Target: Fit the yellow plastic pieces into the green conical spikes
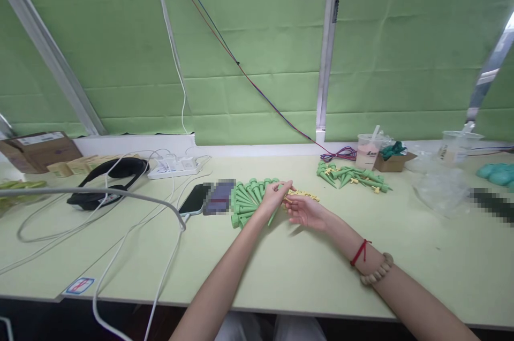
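My left hand (276, 196) is closed on a green plastic cone-shaped spike (272, 218), whose narrow end shows below the fingers. Close against it, my right hand (305, 212) has its thumb and forefinger drawn together, the other fingers curled loosely. What lies between its fingertips is too small to make out. Just behind both hands is a pile of small yellow plastic parts (309, 195), partly hidden by them. Left of my left hand, several green spikes (244, 196) lie side by side in a fan on the table.
More green spikes with yellow parts (349, 175) lie at the back right. Beyond are a drink cup (367, 151), a small cardboard box (395, 161) and a plastic bag (437, 188). A phone (195, 199), headphones (108, 183), a power strip (172, 166) and loose white cables occupy the left.
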Tool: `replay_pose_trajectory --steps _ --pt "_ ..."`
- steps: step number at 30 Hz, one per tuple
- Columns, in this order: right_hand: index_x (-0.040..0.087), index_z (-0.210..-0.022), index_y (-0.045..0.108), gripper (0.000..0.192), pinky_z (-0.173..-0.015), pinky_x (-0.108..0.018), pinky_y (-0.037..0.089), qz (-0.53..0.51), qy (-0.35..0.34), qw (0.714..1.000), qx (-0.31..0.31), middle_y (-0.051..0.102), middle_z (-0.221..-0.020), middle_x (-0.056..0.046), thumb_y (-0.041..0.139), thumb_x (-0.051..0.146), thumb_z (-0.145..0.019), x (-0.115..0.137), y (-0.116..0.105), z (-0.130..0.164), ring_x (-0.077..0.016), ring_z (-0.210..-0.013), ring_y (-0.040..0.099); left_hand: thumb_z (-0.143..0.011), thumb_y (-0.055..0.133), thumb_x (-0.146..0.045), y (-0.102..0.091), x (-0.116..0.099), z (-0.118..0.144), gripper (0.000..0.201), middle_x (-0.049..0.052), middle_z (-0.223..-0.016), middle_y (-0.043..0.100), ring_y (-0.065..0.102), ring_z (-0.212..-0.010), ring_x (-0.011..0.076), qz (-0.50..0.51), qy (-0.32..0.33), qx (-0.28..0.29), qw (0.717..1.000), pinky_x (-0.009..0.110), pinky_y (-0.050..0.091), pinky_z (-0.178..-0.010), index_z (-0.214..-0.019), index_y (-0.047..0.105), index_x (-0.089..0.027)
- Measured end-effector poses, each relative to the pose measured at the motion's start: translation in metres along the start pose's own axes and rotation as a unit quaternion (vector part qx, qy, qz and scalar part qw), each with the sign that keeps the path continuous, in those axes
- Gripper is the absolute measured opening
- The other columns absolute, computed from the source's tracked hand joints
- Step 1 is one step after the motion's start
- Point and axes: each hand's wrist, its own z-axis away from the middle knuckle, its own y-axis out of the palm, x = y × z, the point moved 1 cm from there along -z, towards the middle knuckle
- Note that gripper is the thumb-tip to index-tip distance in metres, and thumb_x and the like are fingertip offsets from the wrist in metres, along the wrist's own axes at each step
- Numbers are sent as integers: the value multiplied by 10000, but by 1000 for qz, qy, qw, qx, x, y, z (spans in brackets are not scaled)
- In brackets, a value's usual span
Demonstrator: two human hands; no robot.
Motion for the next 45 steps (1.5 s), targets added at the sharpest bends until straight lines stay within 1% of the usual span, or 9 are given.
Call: replay_pose_trajectory --steps 8,15,20,23,30,35,39,42,45 --pt "182 -621 486 192 -521 -226 527 154 -155 968 -128 550 -655 20 671 155 -665 -7 1 -6 -112 -624 576 -735 584 -452 1 8 -2 333 18 -549 581 480 -474 98 -32 2 -20 999 208 338 -431 -699 698 -142" --pt "201 -579 487 127 -637 -293 499 428 -446 769 -164 529 -743 -26 555 174 -683 -12 2 -4 -174 -735 559 -706 602 -490 3 7 -1 366 -4 -489 497 441 -458 95 -4 -11 -58 998 217 322 -430 -642 669 -136" --pt "212 -785 497 239 -437 -261 492 267 -249 922 -130 564 -717 4 610 412 -721 -8 7 -4 -127 -520 552 -716 581 -519 1 1 0 391 -21 -444 454 405 -421 85 17 1 -72 997 216 295 -419 -679 672 -140" --pt "180 -771 565 287 -418 -230 496 212 -149 961 -99 553 -642 6 586 466 -759 -6 9 -3 -100 -478 544 -723 567 -537 -2 1 -1 410 -33 -425 428 379 -405 78 8 13 -68 998 216 287 -420 -711 680 -143" --pt "159 -637 577 230 -526 -219 510 229 -193 948 -107 578 -623 2 690 357 -668 -7 3 -7 -96 -557 554 -726 566 -527 -2 6 -3 418 -4 -517 507 395 -443 72 -10 29 -63 998 208 301 -435 -689 682 -127" --pt "194 -600 509 146 -519 -236 449 398 -374 825 -142 550 -549 15 605 270 -679 -7 1 -5 -148 -581 564 -736 546 -537 0 12 -4 418 -33 -458 423 348 -403 71 -5 -10 -51 999 211 270 -401 -684 653 -136" --pt "202 -632 524 56 -508 -228 411 485 -406 757 -167 555 -570 22 548 202 -683 -6 2 -1 -128 -528 512 -728 545 -562 1 13 -4 430 -43 -457 395 338 -391 66 12 -19 -38 999 206 252 -385 -648 602 -144" --pt "204 -648 538 59 -523 -230 431 456 -400 778 -163 580 -593 15 575 231 -685 -7 1 -2 -128 -539 520 -717 554 -566 1 11 -4 438 -38 -462 409 335 -389 64 12 -16 -44 999 207 243 -378 -653 616 -137" --pt "184 -633 562 229 -450 -219 441 365 -303 870 -131 579 -586 -3 596 389 -730 -8 -1 -8 -117 -495 516 -723 551 -555 0 6 -3 438 -12 -510 481 351 -404 64 9 3 -58 998 208 248 -382 -694 659 -132"
